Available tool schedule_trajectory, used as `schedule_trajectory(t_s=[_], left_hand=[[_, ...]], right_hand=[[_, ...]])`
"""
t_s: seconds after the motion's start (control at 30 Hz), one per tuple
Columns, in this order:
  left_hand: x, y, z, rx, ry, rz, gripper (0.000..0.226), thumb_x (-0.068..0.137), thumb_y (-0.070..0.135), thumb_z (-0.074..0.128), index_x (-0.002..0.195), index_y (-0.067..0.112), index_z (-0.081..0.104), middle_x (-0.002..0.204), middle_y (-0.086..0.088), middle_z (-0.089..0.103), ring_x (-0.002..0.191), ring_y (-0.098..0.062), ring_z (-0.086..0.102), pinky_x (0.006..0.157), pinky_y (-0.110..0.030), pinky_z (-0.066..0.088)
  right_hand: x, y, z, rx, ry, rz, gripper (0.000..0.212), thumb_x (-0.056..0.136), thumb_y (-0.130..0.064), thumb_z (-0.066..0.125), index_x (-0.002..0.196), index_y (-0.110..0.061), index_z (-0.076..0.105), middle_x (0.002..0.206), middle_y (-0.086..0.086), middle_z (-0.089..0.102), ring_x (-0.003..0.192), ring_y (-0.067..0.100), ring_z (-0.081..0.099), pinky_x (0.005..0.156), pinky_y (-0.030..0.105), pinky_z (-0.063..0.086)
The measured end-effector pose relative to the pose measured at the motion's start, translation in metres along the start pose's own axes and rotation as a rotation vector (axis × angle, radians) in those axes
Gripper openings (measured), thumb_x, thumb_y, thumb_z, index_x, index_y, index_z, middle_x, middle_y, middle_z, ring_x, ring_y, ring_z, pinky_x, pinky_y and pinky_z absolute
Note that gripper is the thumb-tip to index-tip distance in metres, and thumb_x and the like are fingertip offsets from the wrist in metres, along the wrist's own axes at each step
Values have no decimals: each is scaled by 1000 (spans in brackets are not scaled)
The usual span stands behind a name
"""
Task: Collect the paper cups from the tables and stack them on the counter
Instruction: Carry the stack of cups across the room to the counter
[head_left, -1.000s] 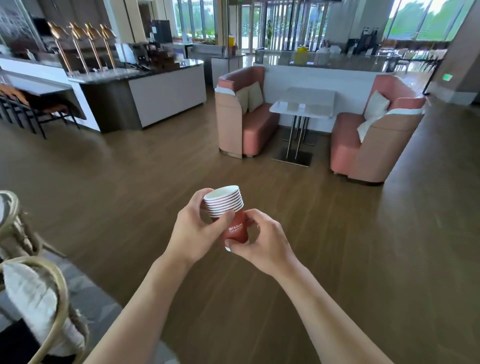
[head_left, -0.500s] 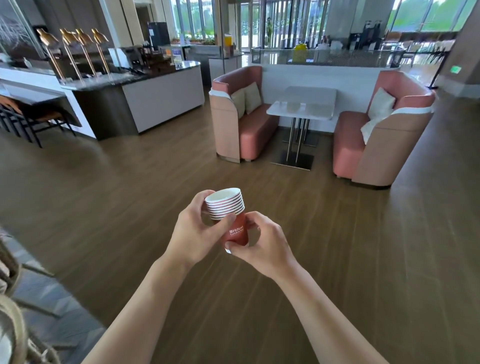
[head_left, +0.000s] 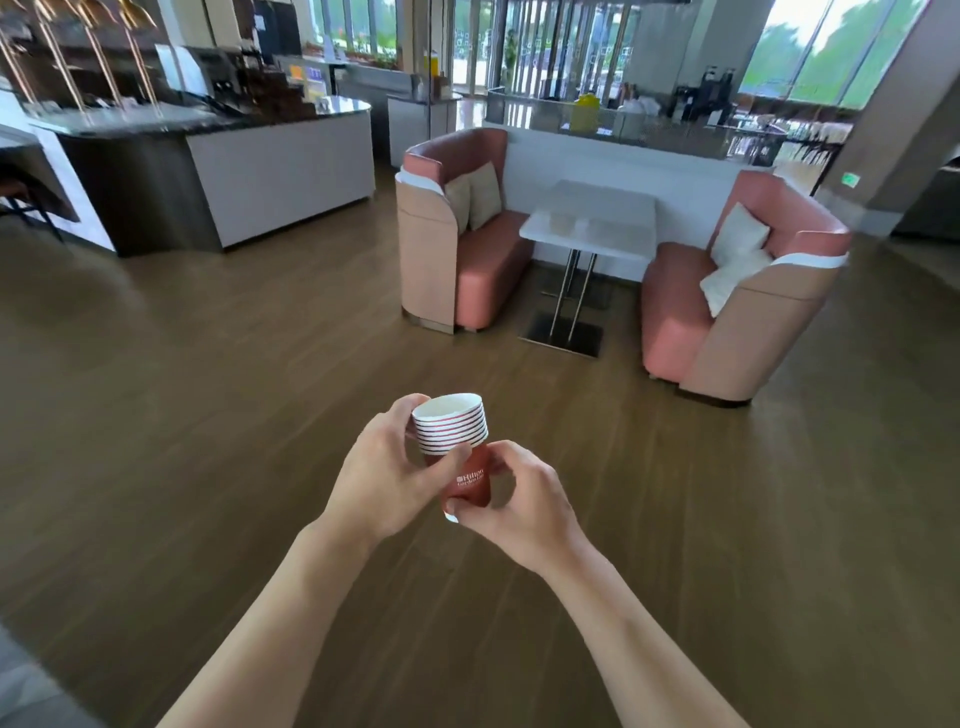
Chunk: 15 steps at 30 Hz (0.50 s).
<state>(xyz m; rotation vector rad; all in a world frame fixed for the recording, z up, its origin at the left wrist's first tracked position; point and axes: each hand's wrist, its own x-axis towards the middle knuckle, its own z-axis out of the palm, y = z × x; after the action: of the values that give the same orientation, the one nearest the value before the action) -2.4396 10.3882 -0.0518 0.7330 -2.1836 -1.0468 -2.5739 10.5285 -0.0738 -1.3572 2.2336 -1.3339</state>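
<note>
Stack of red paper cups, mouths tilted toward 11 o'clock, gripped by left hand and right hand. White table between pink sofas at 1 o'clock; counter at 10.

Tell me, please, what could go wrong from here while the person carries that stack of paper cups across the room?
The stack of paper cups leans a little and both hands grip it: the left hand near the rims, the right hand at the base. Squeezing could crush a cup. The nested cups might also slip apart while walking. Both hands are occupied, so taking more cups from the white table ahead, where faint pale shapes may be cups, means releasing one hand first.
</note>
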Motion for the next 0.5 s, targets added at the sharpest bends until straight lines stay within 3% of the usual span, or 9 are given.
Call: schedule_trajectory(t_s=[0.27,0.5], left_hand=[[89,-65,-90,-3,41,1,64,79,69,68,132,34,60,112,22,70,112,-8,63,98,-38,54],[114,-116,-149,-48,141,-66,60,77,65,70,127,33,62,110,22,71,111,-5,64,99,-37,53]], right_hand=[[114,-47,80,-60,-33,-42,47,66,-42,91,106,-27,70,105,-14,70,104,8,66,93,32,54],[174,-73,144,-50,-117,-136,50,65,-46,92,107,-30,69,105,-17,65,106,6,63,87,15,49]])
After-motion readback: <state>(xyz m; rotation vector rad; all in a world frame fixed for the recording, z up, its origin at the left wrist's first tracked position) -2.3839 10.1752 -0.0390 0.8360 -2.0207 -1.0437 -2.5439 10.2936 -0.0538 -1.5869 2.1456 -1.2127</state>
